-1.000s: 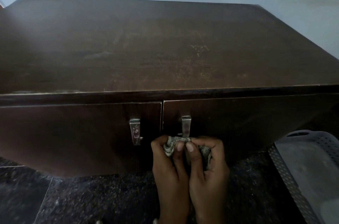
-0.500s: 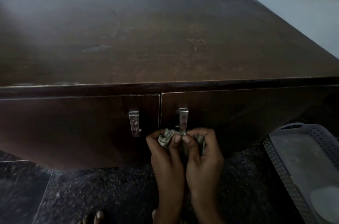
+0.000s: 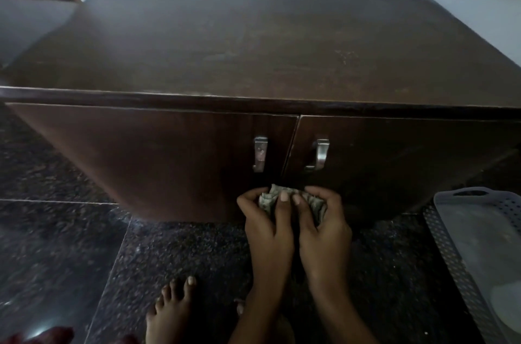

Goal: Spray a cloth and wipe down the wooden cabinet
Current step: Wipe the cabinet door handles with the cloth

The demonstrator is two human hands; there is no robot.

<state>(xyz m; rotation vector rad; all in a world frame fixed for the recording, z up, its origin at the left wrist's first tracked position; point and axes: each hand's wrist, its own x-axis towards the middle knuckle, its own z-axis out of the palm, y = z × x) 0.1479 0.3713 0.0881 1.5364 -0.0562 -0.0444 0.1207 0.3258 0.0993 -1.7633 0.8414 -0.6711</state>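
The dark wooden cabinet (image 3: 253, 56) fills the upper view, with two closed doors and two metal handles (image 3: 260, 153) near the middle seam. A small crumpled greenish cloth (image 3: 270, 197) is bunched between both hands, low in front of the doors below the handles. My left hand (image 3: 267, 222) grips its left part, thumb on top. My right hand (image 3: 321, 222) grips its right part, thumb beside the left one. No spray bottle is visible.
A pale perforated plastic basket (image 3: 451, 245) stands on the floor at the right, close to the cabinet's corner. The floor is dark speckled stone tile (image 3: 70, 245). My bare foot (image 3: 174, 312) rests on it below the hands. A white wall rises behind the cabinet.
The view has shifted back and right, so the cabinet's left end and my foot now show. Both hands still hold the cloth together below the handles.
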